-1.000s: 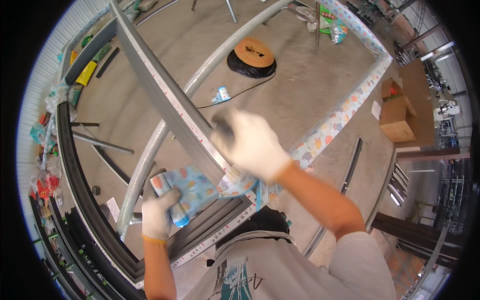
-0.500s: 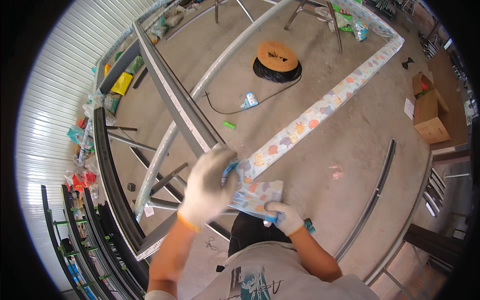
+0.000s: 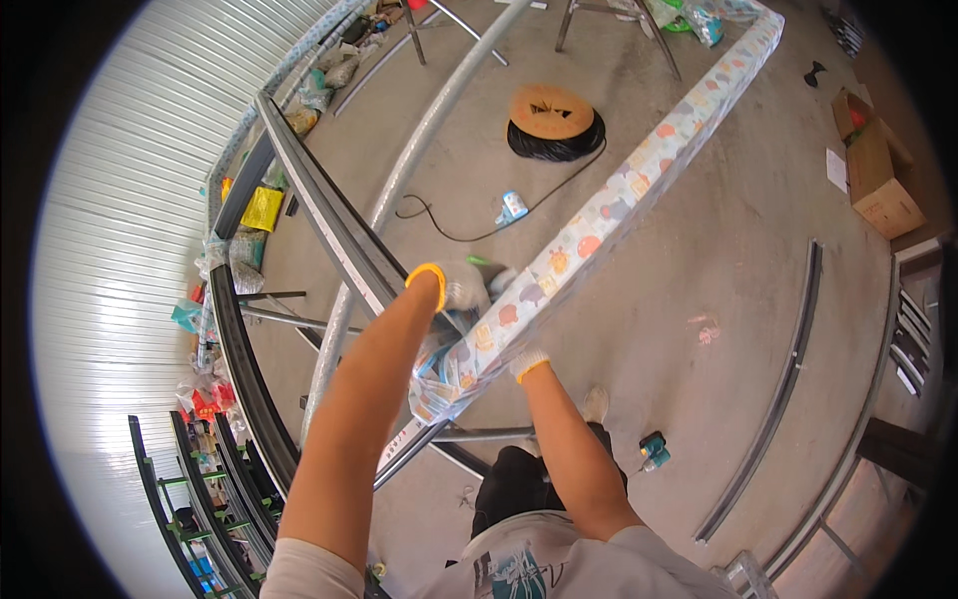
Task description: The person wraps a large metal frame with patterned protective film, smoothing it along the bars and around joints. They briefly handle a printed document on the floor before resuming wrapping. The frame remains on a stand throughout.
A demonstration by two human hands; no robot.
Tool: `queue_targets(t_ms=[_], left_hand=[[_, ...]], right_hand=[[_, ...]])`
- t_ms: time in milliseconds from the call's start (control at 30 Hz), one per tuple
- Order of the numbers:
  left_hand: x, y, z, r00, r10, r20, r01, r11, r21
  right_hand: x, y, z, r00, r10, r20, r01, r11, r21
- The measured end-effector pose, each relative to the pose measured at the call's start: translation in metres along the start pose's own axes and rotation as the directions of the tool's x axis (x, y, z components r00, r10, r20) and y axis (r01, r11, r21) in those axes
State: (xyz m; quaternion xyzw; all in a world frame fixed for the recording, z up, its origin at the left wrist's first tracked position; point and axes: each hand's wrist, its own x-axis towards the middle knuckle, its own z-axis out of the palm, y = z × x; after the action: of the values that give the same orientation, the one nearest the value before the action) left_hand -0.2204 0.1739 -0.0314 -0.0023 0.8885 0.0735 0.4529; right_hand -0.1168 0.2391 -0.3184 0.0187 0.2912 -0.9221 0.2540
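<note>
At the near corner of the frame: one patterned wrapped bar, two gloved hands

Left hand (image 3: 467, 290): white glove, yellow cuff; at the inner side of the wrapped bar (image 3: 589, 245). Fingers blurred and partly hidden; how far they are curled, and on what, cannot be told.

Right hand (image 3: 526, 360): matching glove; at the outer side, mostly hidden beneath the bar. Opening and hold cannot be told.

Wrapped bar: long, running from the near corner, between the hands, toward the upper right. Judged stiff, and heavy to shift. Best hold: both side faces, close to the corner.

Film (image 3: 435, 401): printed in pale blue, orange and grey; bunched at the corner. Judged light, soft, slick under gloves, easily creased or torn. Best pinched by a free edge or pressed by the palm.

Beyond: dark bar (image 3: 361, 240) with pale strip; curved silvery tube (image 3: 396, 172).

Floor: small printed roll (image 3: 512, 206); spool (image 3: 551, 125) with orange disc and black line; teal drill (image 3: 654, 451); grey profile (image 3: 778, 411); cardboard box (image 3: 883, 200).
</note>
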Motion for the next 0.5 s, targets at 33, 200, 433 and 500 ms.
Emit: queue_targets(t_ms=[33,200,433,500], left_hand=[[-0.004,0.0,-0.005,0.999,0.013,-0.049,-0.014,0.999,-0.038],[-0.079,0.007,-0.05,0.914,0.091,-0.396,-0.125,0.99,-0.062],[-0.227,0.011,0.038,0.451,0.572,-0.685,-0.509,0.796,0.329],[-0.238,0.002,0.079,0.437,0.606,-0.665,-0.426,0.79,0.441]], right_hand=[[-0.014,-0.021,0.005,0.998,-0.011,-0.063,0.013,1.0,0.021],[-0.098,-0.16,0.057,0.903,-0.125,-0.412,0.025,0.971,-0.239],[-0.238,-0.215,0.201,0.95,-0.229,-0.213,0.165,0.946,-0.28],[-0.247,-0.191,0.236,0.928,-0.324,-0.186,0.235,0.894,-0.381]])
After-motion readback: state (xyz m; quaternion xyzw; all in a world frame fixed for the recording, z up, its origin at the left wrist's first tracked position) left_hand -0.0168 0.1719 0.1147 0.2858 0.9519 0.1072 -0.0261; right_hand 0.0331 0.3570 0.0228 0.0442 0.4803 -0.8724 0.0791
